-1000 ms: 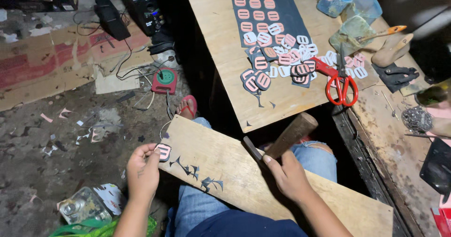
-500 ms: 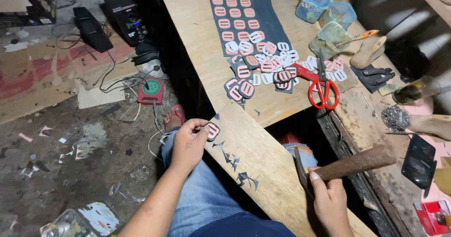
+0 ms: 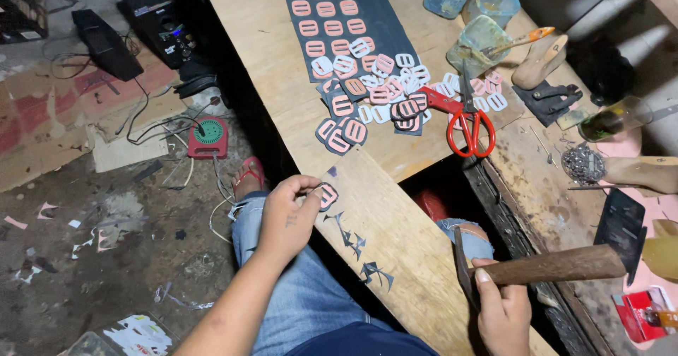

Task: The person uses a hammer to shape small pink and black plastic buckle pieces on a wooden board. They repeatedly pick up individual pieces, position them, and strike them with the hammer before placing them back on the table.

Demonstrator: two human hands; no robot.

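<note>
We pinch a small pink buckle piece in our left hand, at the left edge of the board on our lap. Our right hand is closed around the hammer, handle pointing right, well apart from it.

Warm overhead light, brightest on the counter, falling off toward the floor.

Light lands strongest on the pale counter and the board across my lap; the floor at my left stays dim and muddy. Deep black gap under the counter edge. Small glare on the glass jar. My left hand is sharp, my right hand slightly soft. Wide-angle stretch at the corners.
</note>
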